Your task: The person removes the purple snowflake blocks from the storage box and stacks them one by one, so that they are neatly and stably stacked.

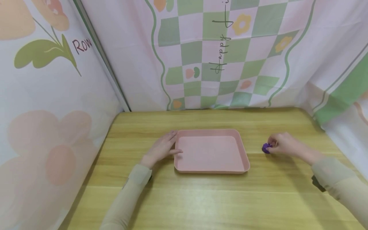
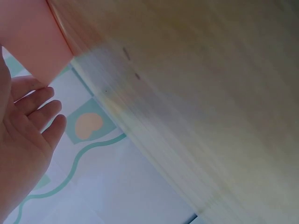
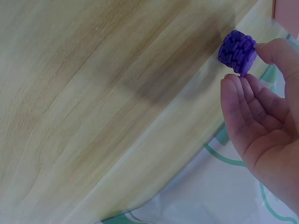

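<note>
A shallow pink rectangular tray (image 1: 211, 151) lies on the wooden table. At its left side is my left hand (image 1: 161, 147), fingers along the outer edge near the far corner and thumb reaching over the rim. In the left wrist view the fairly straight fingers of that hand (image 2: 28, 126) touch the tray's wall (image 2: 32, 37). To the right of the tray, my right hand (image 1: 284, 145) pinches a small purple knobbly cylinder (image 1: 266, 148) between thumb and fingertips. The right wrist view shows rows of blocky ridges around this cylinder (image 3: 237, 52), held close over the table by the right hand (image 3: 266, 116).
The wooden table (image 1: 201, 201) has a patterned cloth (image 1: 224, 57) hanging along its back edge. A flowered cloth (image 1: 49, 95) hangs at the left, and more cloth (image 1: 342, 92) hangs at the right.
</note>
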A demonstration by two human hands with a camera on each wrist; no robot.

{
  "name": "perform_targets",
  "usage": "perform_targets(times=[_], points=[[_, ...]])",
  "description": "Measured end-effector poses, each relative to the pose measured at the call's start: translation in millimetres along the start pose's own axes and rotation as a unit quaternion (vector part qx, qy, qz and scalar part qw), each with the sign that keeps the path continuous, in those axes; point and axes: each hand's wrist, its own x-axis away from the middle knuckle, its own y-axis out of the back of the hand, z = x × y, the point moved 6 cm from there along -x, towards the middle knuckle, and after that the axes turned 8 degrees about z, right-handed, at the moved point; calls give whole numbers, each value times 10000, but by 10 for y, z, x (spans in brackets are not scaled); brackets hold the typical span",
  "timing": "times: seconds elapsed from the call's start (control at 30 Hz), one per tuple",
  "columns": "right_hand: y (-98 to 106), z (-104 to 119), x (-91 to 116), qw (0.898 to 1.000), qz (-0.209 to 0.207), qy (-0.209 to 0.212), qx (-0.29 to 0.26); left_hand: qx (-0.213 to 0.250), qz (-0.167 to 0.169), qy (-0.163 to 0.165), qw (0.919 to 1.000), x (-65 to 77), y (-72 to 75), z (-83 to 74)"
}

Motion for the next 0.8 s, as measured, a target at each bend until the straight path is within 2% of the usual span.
perform_targets(times=[0.47,0.8], points=[[-1,13,29,9998,-133,15,122,61,60,71,9999,5,-7,7],[102,-17,77,9979,-597,170,202,81,12,52,10000,9,7,6]])
